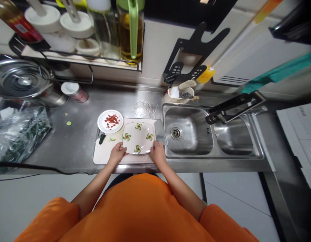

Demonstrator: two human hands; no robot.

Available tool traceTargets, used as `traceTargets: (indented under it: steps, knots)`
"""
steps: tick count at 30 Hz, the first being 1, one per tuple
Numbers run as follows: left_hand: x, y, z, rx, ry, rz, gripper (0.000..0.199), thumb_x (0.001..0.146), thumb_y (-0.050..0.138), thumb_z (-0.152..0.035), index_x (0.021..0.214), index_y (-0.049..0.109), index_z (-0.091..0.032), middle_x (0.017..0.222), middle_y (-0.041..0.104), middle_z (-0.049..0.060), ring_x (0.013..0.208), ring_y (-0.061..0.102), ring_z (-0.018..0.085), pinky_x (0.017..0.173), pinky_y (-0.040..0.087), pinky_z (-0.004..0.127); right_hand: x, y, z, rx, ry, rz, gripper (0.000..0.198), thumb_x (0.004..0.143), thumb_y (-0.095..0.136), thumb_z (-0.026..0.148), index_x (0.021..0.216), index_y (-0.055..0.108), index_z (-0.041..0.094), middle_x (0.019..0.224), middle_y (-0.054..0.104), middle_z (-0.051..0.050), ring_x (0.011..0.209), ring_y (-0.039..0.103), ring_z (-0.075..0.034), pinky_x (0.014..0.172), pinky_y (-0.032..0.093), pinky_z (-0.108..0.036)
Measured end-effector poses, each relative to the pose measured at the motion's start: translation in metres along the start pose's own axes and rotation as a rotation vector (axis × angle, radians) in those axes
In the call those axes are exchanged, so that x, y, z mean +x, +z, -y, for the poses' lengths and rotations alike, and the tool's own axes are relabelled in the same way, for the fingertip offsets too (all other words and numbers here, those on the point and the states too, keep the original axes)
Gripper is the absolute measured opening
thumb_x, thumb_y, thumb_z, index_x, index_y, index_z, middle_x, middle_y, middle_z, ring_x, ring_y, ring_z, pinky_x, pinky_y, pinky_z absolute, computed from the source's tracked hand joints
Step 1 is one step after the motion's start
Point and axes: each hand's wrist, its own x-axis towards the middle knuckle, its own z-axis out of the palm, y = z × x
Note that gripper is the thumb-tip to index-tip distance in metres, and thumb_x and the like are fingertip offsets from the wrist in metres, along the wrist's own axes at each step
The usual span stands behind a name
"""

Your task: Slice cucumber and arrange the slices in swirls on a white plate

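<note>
A white square plate (138, 137) bears several green pinwheel garnishes with red centres, one near each side. My left hand (117, 153) grips its lower left edge, thumb on the rim. On the lower right edge my right hand (158, 153) is closed in the same way. Under the plate lies a pale cutting board (101, 158); whether the plate touches it I cannot tell. A round white plate (101, 125) with small red pieces sits at the board's upper left. Below it are a dark green cucumber end (102, 138) and a pale green slice (112, 139). A cleaver blade (160, 131) shows right of the square plate.
To the right is a double steel sink (188, 129) with a black faucet (228, 106). A sponge caddy (180, 95) stands behind it. At left are a plastic bag of greens (24, 137), a lidded pot (24, 80) and a can (74, 92). A condiment rack (82, 57) hangs above.
</note>
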Motion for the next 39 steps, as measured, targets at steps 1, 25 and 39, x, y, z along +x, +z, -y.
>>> traceTargets:
  steps: [1, 25, 39]
  knots:
    - [0.0, 0.0, -0.001, 0.01, 0.011, 0.002, 0.031, 0.069, 0.061, -0.026, 0.097, 0.056, -0.017, 0.064, 0.059, -0.003, 0.06, 0.059, 0.012, 0.065, 0.054, 0.028, 0.001, 0.0, 0.0, 0.015, 0.007, 0.0, 0.034, 0.082, 0.041, 0.013, 0.113, 0.054, 0.013, 0.099, 0.054, -0.01, 0.088, 0.049, -0.019, 0.082, 0.038, -0.028]
    - [-0.008, 0.002, -0.02, -0.048, 0.075, 0.014, 0.037, 0.066, 0.062, -0.033, 0.098, 0.051, -0.018, 0.063, 0.056, -0.005, 0.062, 0.059, 0.013, 0.067, 0.054, 0.03, 0.009, 0.007, -0.014, 1.005, 0.151, 0.02, 0.044, 0.07, 0.056, 0.034, 0.111, 0.051, 0.019, 0.094, 0.062, -0.003, 0.077, 0.058, -0.015, 0.066, 0.048, -0.027]
    - [-0.035, 0.006, -0.041, -0.067, 0.095, 0.107, 0.04, 0.064, 0.069, -0.038, 0.095, 0.054, -0.017, 0.051, 0.046, -0.01, 0.054, 0.055, 0.01, 0.066, 0.053, 0.028, 0.004, 0.002, -0.005, 1.612, 0.285, 0.269, 0.047, 0.062, 0.07, 0.024, 0.105, 0.049, 0.025, 0.103, 0.066, -0.003, 0.084, 0.065, -0.022, 0.064, 0.057, -0.036]
